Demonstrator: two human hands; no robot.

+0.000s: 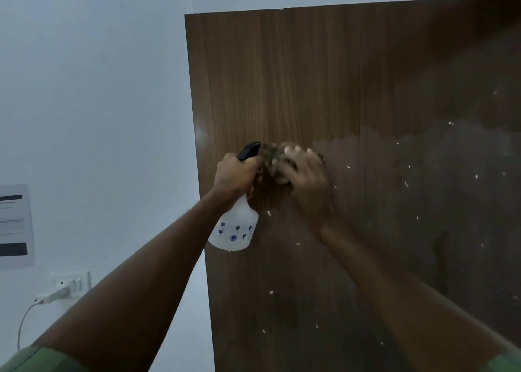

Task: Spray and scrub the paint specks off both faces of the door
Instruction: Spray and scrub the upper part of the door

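Wood-grain door [352, 90], white-specked; right hand [306, 180] presses blurred scrubber [272, 153]; left hand [235, 176] grips upright translucent spray bottle [235, 228], nozzle pointing far-right.

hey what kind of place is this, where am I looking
Probably an indoor room being finished after painting: a brown wood-grain door dotted with white paint specks, plain pale walls, and a white wall switch plate.
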